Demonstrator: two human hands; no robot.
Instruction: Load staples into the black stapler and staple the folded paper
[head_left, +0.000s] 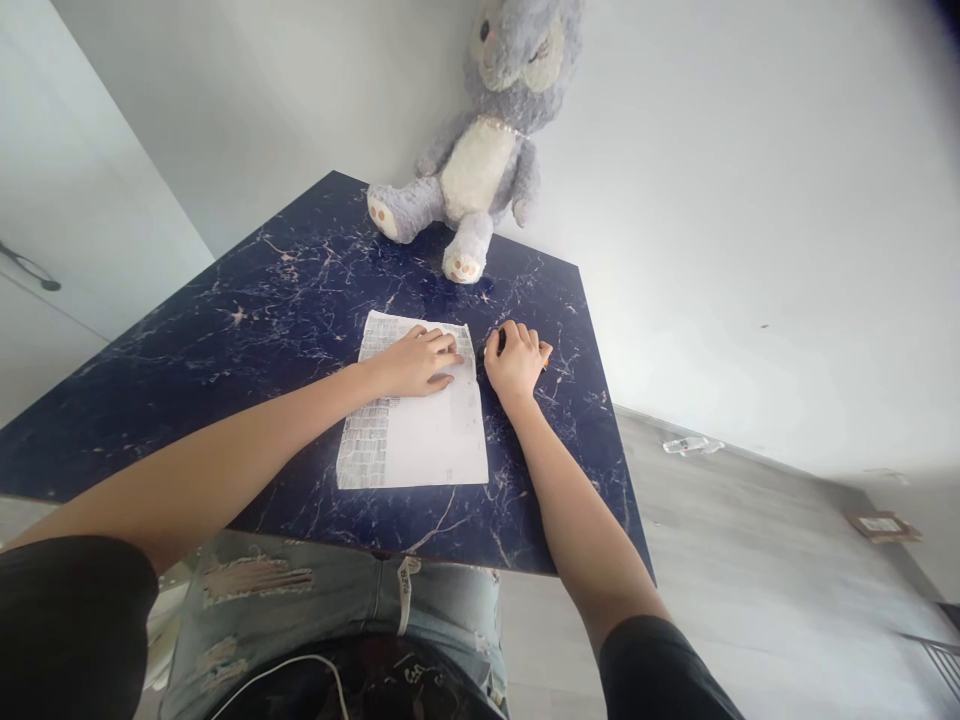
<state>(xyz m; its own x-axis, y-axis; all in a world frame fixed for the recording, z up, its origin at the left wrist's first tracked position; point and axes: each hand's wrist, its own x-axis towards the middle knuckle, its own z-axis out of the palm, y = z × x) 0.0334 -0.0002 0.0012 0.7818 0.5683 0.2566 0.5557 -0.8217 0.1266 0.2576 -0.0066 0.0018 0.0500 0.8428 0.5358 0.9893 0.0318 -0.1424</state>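
A white sheet of paper with dense grey print along its left side lies on the blue marbled table. My left hand rests on its upper part, fingers spread and slightly bent, holding nothing. Just right of the paper, my right hand is closed over a small black and orange object. Only bits of that object show: black by the thumb and orange at the hand's right side. Its kind is hidden under my fingers.
A grey and white plush toy sits at the table's far corner against the wall. On the floor to the right lie a clear plastic bottle and a brown box. A white cabinet with a dark handle stands at left.
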